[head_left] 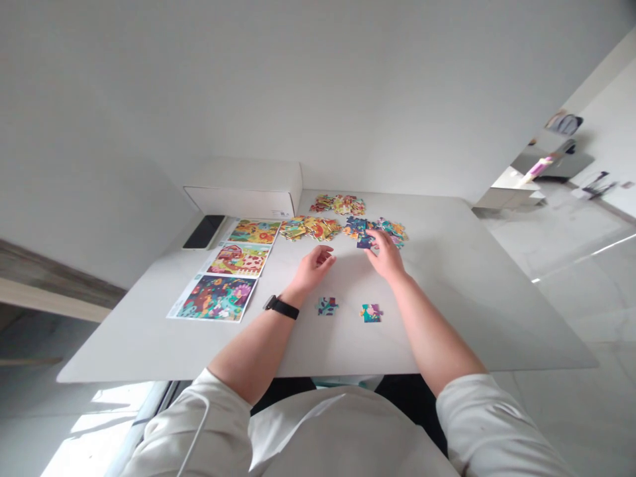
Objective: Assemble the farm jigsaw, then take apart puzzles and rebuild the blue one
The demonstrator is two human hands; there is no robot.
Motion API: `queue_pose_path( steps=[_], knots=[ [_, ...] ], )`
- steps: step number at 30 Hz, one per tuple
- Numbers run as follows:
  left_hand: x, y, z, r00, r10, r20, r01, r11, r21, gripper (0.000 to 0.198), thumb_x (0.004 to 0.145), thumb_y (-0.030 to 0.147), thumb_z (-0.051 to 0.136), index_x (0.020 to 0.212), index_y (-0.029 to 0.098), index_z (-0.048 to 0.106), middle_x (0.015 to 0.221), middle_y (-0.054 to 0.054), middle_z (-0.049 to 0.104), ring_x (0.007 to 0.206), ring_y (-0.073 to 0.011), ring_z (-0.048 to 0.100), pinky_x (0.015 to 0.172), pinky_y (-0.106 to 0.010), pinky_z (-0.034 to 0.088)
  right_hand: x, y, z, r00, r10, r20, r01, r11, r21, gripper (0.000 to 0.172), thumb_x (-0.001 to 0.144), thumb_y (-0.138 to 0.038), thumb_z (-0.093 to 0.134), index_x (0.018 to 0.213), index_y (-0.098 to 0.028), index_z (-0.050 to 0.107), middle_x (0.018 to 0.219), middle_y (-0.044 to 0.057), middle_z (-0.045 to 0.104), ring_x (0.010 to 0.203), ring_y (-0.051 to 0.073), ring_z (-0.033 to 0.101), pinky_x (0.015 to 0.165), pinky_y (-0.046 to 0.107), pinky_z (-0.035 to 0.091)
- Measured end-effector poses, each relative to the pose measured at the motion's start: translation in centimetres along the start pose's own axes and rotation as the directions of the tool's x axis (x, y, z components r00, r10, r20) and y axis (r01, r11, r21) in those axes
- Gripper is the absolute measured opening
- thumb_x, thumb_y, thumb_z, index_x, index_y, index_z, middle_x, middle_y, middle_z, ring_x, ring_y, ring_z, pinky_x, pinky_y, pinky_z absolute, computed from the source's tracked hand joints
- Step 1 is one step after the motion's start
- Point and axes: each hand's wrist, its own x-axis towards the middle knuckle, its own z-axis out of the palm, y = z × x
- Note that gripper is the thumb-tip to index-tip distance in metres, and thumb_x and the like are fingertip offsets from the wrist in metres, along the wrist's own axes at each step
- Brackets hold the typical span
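My right hand (385, 254) reaches to the near edge of a pile of blue-green puzzle pieces (385, 230), its fingers pinching a dark blue piece (364, 242). My left hand (315, 264), a black watch (281, 307) on its wrist, rests on the white table (477, 298) with fingers loosely curled and nothing visible in them. Two separate pieces lie nearer to me: a blue-patterned piece (326, 305) and a teal and pink piece (371, 313).
Further piles of yellow-orange pieces (311, 228) and red-yellow pieces (338, 204) lie at the back. A sheet with three colourful pictures (229, 268) lies left, beside a black phone (203, 232) and a white box (246, 187). A wall rises behind the table.
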Motion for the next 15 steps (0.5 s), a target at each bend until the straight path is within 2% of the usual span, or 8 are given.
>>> queue_pose_path(
  steps=[4,7,10,15],
  knots=[
    [-0.2,0.1,0.4,0.996,-0.058,0.06,0.07,0.975,-0.209,0.048,0.09,0.056,0.079,0.12,0.02,0.066,0.089,-0.002,0.07,0.078,-0.0156,0.065,0.07,-0.028,0.05,-0.2,-3.2,1.0,0.983,-0.152,0.107,0.141,0.985,0.097,0.064,0.091,-0.007,0.065,0.15,-0.03,0.057,0.142,0.012,0.065,0.093,0.023,0.072,0.093,0.044,0.065],
    [-0.2,0.1,0.6,0.988,-0.111,0.111,0.14,0.941,-0.307,0.05,0.082,0.053,0.088,0.111,0.02,0.065,0.087,-0.002,0.07,0.075,-0.0148,0.065,0.065,-0.026,0.05,-0.6,-5.0,1.9,0.968,-0.198,0.155,0.181,0.976,0.121,0.065,0.091,-0.007,0.067,0.15,-0.031,0.056,0.135,0.011,0.067,0.093,0.023,0.072,0.093,0.043,0.065],
    [-0.2,0.1,0.6,0.98,-0.139,0.14,0.18,0.921,-0.344,0.048,0.076,0.048,0.094,0.1,0.019,0.064,0.084,-0.001,0.07,0.072,-0.0137,0.065,0.065,-0.025,0.05,-0.9,-5.6,2.3,0.968,-0.195,0.159,0.181,0.978,0.103,0.064,0.091,-0.009,0.071,0.15,-0.031,0.057,0.13,0.01,0.067,0.092,0.023,0.071,0.09,0.043,0.065],
    [0.0,-0.1,0.5,0.978,-0.167,0.121,0.204,0.883,-0.424,0.051,0.073,0.048,0.096,0.101,0.018,0.065,0.084,-0.001,0.071,0.073,-0.0132,0.066,0.066,-0.026,0.051,-0.9,-5.2,2.4,0.973,-0.177,0.15,0.16,0.98,0.123,0.063,0.093,-0.014,0.072,0.151,-0.032,0.056,0.134,0.01,0.067,0.093,0.023,0.071,0.09,0.042,0.065]
  ],
)
